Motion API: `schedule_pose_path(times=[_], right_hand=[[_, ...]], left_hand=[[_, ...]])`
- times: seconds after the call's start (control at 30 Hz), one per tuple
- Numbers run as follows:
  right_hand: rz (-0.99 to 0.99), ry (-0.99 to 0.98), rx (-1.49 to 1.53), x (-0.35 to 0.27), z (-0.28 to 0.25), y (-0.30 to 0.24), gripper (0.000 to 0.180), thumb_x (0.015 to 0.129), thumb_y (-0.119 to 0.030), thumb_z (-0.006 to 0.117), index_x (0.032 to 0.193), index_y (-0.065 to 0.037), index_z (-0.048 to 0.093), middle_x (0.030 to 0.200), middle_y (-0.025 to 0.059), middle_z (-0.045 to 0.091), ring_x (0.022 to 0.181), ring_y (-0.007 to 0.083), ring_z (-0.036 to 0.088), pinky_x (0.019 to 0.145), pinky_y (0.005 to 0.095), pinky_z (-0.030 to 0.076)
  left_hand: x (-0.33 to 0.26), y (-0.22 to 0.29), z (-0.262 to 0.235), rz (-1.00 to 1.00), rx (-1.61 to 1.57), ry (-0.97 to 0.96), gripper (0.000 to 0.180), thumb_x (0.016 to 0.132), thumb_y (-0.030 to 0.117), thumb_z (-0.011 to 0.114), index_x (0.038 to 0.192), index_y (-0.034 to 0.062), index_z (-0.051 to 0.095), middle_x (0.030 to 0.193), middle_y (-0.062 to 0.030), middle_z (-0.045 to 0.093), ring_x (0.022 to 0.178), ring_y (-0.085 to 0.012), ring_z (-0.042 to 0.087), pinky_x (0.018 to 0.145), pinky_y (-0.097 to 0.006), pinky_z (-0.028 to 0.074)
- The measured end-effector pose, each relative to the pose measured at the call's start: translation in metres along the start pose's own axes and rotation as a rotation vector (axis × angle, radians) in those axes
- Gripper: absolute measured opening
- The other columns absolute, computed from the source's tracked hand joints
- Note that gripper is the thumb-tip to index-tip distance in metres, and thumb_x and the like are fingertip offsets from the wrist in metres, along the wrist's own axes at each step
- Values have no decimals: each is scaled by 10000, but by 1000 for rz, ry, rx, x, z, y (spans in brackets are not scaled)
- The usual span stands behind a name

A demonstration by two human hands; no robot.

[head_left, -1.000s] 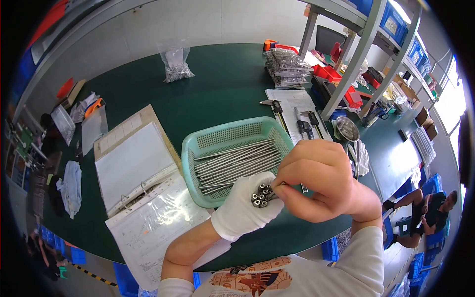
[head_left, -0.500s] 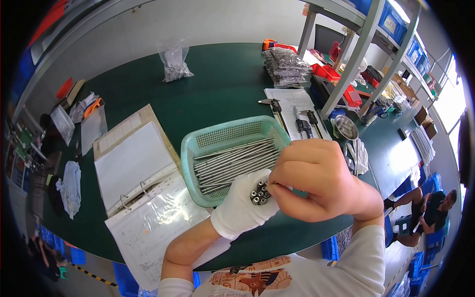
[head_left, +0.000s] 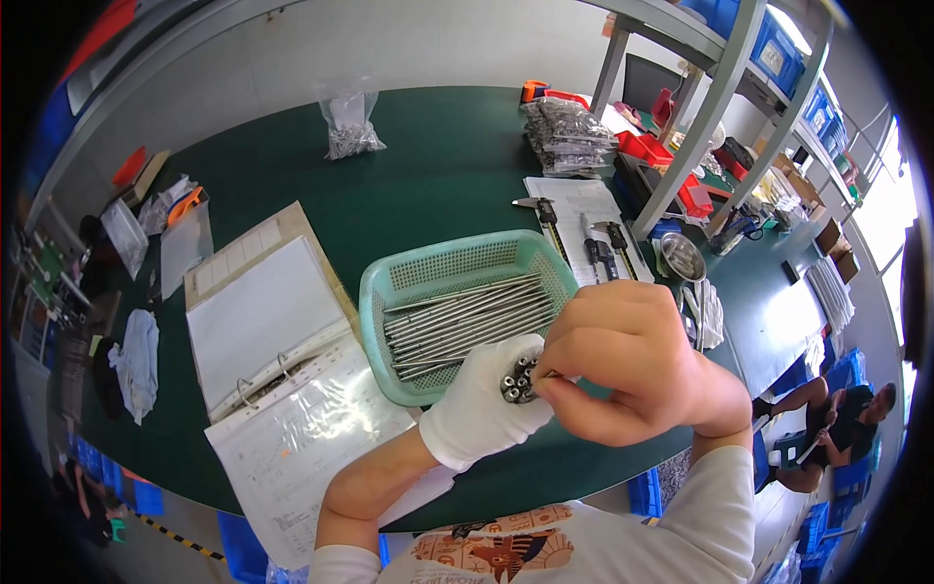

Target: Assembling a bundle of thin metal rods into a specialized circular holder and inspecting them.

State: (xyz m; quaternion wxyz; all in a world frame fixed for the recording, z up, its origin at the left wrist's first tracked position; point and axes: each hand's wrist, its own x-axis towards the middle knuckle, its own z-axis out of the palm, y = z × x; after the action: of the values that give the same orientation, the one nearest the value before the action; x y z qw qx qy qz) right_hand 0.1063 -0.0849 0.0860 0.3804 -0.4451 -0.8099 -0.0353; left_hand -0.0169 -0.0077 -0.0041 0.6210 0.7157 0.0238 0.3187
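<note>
My left hand [head_left: 482, 411], in a white glove, is wrapped round a bundle of metal rods [head_left: 516, 382]. Their hollow-looking round ends point up toward me. Bare and pinched, my right hand [head_left: 628, 365] is at the right side of those ends. A small dark tip shows at its thumb and finger, too little to name. Just beyond both hands stands a pale green perforated plastic basket [head_left: 373, 336]. Inside it lie several long, thin silvery rods [head_left: 472, 326], roughly side by side. My right hand covers the space near the basket's right corner.
An open ring binder [head_left: 263, 311] lies left on the green table [head_left: 438, 136]. Calipers [head_left: 598, 248] rest on papers at right, near a metal bowl [head_left: 681, 255] and grey shelf post [head_left: 700, 117]. Bagged parts [head_left: 569, 136] are stacked behind; another bag [head_left: 350, 127] stands far left.
My right fingertips have shifted slightly at the rod ends, and a small dark tip now shows between them. The left hand keeps its hold; the whole view has moved a little.
</note>
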Motion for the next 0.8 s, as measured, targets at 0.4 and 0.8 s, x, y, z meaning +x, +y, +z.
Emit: schedule_pose_path(times=[0.4, 0.8], right_hand=[[14, 24, -31, 4, -1, 5, 96, 648, -50, 644, 679, -55, 552, 574, 45, 458, 474, 230, 468, 412, 330, 360], [51, -77, -30, 7, -2, 1, 73, 638, -34, 624, 681, -36, 565, 599, 61, 509, 485, 229, 493, 425, 321, 373]], left_hand=[[2, 4, 6, -72, -66, 38, 111, 737, 41, 596, 835, 16, 552, 591, -40, 520, 536, -66, 458, 503, -233, 393], [3, 4, 5, 17, -93, 56, 135, 736, 45, 600, 860, 16, 556, 628, -20, 542, 566, -66, 464, 523, -225, 399]])
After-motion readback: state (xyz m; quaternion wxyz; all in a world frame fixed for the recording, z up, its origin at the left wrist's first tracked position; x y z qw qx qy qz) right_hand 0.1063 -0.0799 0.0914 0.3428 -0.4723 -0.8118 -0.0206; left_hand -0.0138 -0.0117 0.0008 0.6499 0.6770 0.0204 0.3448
